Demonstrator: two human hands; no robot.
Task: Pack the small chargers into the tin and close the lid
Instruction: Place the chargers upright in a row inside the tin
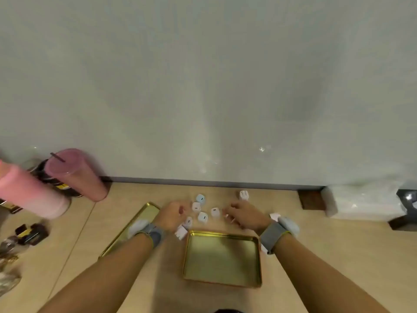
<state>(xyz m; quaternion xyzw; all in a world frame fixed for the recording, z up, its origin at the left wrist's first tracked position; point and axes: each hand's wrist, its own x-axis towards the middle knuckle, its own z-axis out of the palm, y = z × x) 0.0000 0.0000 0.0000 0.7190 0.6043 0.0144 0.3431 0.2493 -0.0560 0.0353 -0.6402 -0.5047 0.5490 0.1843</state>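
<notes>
Gold tin holds nothing; both hands' grip unclear among chargers

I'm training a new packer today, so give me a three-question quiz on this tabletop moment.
1. True or false: the gold tin already holds chargers.
2. Where does the lid lie? A) on the tin B) on the table, to the tin's left C) against the wall
3. Fill in: the left hand and right hand reach among white ____ lying beyond the tin.

Key: 1 false, its floor is bare; 2 B; 3 chargers.
</notes>
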